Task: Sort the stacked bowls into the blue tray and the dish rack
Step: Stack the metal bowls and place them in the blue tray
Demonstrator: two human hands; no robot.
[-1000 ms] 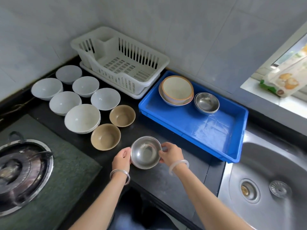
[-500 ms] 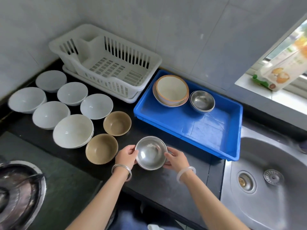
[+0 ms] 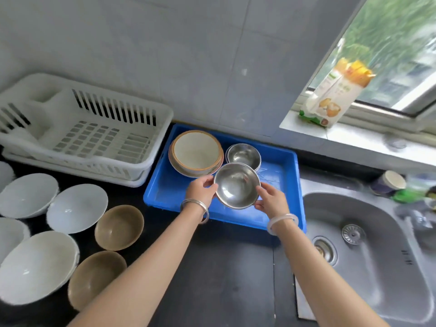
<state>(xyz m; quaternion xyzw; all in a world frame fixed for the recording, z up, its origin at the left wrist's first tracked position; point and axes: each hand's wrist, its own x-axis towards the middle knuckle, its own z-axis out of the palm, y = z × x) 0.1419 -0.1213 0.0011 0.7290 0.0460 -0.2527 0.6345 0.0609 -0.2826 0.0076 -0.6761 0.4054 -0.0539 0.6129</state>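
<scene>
Both hands, left (image 3: 202, 190) and right (image 3: 270, 200), pinch the steel bowl (image 3: 236, 185) by its rim over the blue tray (image 3: 165, 192). Slick metal could slip and clang onto the steel stack (image 3: 243, 154).

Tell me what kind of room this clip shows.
Most likely a home kitchen: a steel sink set in the counter, a white dish rack by the tiled wall, and a blue tray holding bowls.

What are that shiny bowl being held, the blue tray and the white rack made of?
Bowl: likely stainless steel, polished; it mirrors light and shows bright glints. Blue tray: probably moulded plastic, glossy, with uniform colour and soft reflections. Dish rack: apparently white plastic, fairly matte, with moulded slots.
</scene>
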